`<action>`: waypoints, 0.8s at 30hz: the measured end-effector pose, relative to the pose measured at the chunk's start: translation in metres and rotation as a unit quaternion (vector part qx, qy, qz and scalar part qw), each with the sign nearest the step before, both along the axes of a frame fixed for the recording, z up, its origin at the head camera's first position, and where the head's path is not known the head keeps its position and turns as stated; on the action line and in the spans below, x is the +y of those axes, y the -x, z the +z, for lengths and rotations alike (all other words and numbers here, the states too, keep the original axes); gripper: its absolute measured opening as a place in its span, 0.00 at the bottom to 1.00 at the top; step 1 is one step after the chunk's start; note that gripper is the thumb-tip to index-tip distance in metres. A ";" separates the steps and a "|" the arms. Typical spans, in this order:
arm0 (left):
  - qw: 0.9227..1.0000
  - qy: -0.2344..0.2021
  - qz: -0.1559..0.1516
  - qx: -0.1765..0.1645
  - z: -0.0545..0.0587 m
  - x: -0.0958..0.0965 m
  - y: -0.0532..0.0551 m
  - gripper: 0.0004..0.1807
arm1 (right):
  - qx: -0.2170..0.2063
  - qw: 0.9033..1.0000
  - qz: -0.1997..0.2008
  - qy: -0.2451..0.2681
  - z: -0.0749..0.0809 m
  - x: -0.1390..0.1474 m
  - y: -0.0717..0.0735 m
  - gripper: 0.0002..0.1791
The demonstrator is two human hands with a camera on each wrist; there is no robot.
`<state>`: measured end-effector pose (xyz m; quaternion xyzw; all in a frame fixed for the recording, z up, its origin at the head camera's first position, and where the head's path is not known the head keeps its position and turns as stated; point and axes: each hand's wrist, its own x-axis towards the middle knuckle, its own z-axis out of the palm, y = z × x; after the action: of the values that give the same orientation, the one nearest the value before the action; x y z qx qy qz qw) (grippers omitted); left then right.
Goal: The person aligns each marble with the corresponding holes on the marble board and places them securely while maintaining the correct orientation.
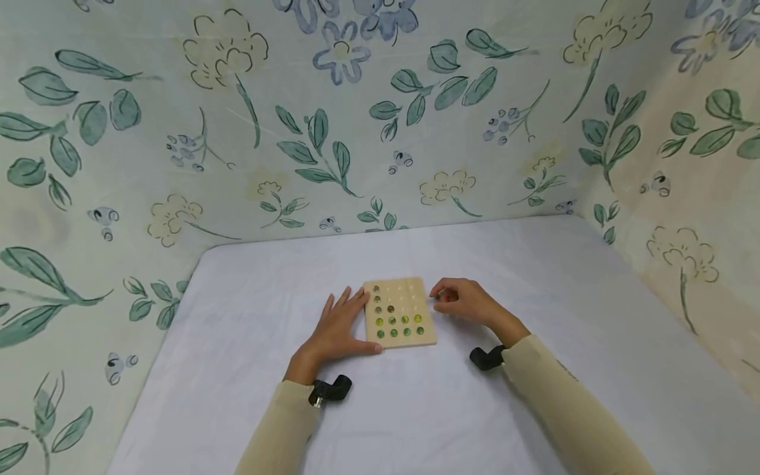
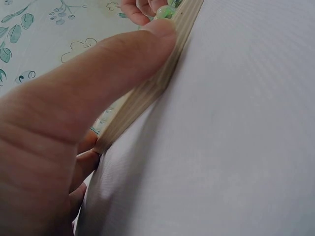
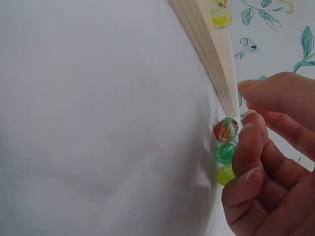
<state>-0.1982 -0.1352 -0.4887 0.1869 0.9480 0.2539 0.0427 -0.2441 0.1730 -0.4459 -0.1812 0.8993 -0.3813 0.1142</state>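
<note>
A square wooden board (image 1: 410, 298) with rows of round hollows lies on the white cloth. Green and yellow glass marbles (image 1: 393, 332) fill its two near rows, others its left column, and one more its middle row. My left hand (image 1: 335, 330) is spread at its near left corner, thumb along the near edge, fingertips at the left edge. Beside the board's right edge is my right hand (image 1: 466, 300), fingers loosely bent. Past its fingertips in the right wrist view sit a red-streaked marble (image 3: 226, 130), a green marble (image 3: 226, 153) and a yellow-green marble (image 3: 225, 174), partly hidden by the fingers.
A white cloth (image 1: 267, 284) covers the table around the board. Behind and to the right, floral fabric (image 1: 344, 165) rises from the table's far and side edges. A black wrist camera (image 1: 488, 358) is on the right wrist, another camera (image 1: 331, 388) on the left.
</note>
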 end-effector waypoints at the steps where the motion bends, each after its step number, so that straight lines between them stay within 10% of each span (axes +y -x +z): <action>1: 1.000 0.000 0.000 0.000 0.000 0.000 0.000 0.65 | 0.002 1.000 -0.003 -0.004 0.000 0.001 0.000 0.11; 24: 1.000 0.004 0.000 -0.012 0.002 0.001 -0.001 0.65 | 0.005 1.000 -0.017 -0.018 -0.004 0.018 -0.004 0.08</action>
<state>-0.1974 -0.1342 -0.4870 0.1837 0.9485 0.2520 0.0551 -0.2402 0.1906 -0.4500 -0.1659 0.9093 -0.3665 0.1066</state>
